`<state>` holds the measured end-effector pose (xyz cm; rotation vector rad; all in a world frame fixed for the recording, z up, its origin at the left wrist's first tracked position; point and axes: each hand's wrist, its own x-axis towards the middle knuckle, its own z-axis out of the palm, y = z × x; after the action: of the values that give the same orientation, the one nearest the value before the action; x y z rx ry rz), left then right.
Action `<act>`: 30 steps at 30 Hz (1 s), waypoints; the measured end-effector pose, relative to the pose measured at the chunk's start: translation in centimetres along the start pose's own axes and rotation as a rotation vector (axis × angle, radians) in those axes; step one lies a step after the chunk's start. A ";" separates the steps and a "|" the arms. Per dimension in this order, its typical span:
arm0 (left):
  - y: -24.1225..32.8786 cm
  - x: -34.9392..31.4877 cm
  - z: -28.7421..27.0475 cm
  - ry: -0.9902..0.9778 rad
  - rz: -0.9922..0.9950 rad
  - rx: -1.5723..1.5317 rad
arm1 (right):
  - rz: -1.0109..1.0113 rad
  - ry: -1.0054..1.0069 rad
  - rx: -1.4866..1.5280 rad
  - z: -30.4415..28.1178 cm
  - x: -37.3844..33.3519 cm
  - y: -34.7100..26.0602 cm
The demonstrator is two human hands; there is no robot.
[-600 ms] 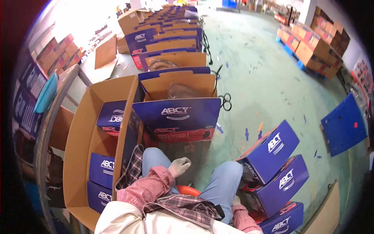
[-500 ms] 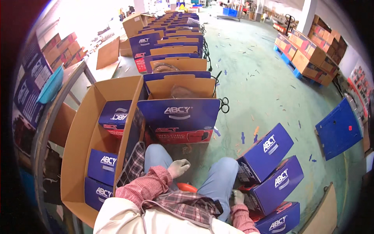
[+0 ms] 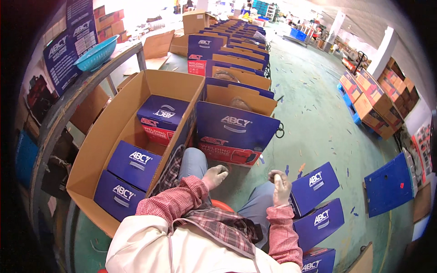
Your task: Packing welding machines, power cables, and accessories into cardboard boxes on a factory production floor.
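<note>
My left hand [image 3: 215, 178], in a pale glove, hovers over my left knee with its fingers curled together and nothing visible in them. My right hand [image 3: 281, 186], gloved too, is raised above my right knee, fingers bent in; it holds nothing I can see. Just right of it lie blue-and-red boxes [image 3: 315, 181], stacked in a slanting row. In front of me stands an open blue-and-red carton [image 3: 236, 125] with a raised flap. At my left, a large open brown carton [image 3: 98, 148] holds three blue-and-red boxes [image 3: 134, 161].
A long row of open cartons [image 3: 241, 59] stretches away ahead. Along the left runs a metal frame [image 3: 59, 120] with a turquoise basket [image 3: 97, 52] on it. Boxes on a blue pallet [image 3: 357, 113] stand far right, a blue panel [image 3: 390, 184] nearer. Scraps litter the green floor [image 3: 309, 123].
My right hand has risen from beside the right-hand boxes to above my knee. My left hand has curled its fingers more. The whole view has shifted and tilted.
</note>
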<state>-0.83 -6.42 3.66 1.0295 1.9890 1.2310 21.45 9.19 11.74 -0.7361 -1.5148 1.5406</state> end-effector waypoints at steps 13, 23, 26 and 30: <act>-2.8 13.0 -2.4 0.243 -0.066 0.121 | 0.147 -0.605 -0.471 4.2 7.7 8.2; -2.8 18.6 -3.2 0.057 -0.310 0.252 | 0.310 -1.088 -1.008 4.7 16.1 11.3; -5.2 20.7 -4.4 0.119 -0.426 0.123 | 0.271 -0.930 -0.905 2.3 18.9 17.0; -8.0 22.0 -4.7 0.285 -0.409 0.039 | 0.203 -0.724 -0.695 0.7 22.5 18.1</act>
<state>-18.78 7.67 -3.39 0.4426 2.3004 1.1604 7.22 29.64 -2.83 -0.7564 -2.6621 1.4996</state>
